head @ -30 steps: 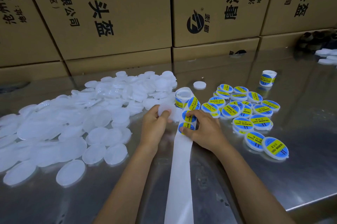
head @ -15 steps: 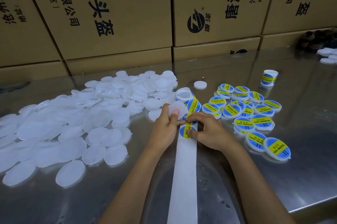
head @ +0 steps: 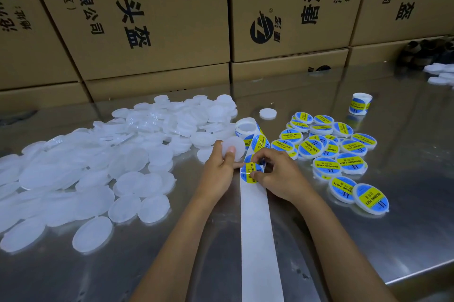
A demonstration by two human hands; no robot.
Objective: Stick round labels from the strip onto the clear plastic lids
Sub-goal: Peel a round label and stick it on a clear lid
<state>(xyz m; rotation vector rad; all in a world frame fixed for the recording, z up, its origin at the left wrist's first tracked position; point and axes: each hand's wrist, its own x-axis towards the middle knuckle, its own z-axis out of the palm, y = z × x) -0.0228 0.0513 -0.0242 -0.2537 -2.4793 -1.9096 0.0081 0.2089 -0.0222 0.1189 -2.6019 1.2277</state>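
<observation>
My left hand point(head: 218, 170) holds a bare clear lid point(head: 234, 148) upright between thumb and fingers. Just right of it, my right hand point(head: 277, 173) pinches a round blue-and-yellow label point(head: 249, 172) at the top of the white backing strip point(head: 258, 233), which runs down toward me. The label roll point(head: 247, 128) lies just beyond my hands. A big heap of unlabelled clear lids point(head: 103, 161) covers the left of the steel table. Several labelled lids point(head: 331, 151) lie to the right.
Cardboard boxes point(head: 152, 19) wall off the back of the table point(head: 405, 240). A second label roll point(head: 360, 103) stands at the back right, a single lid point(head: 267, 113) lies behind the roll, and more white lids point(head: 441, 74) sit at the far right edge.
My left hand has carried the bare lid right and forward, beside the strip. My right hand's fingers have closed round the top label on the strip.
</observation>
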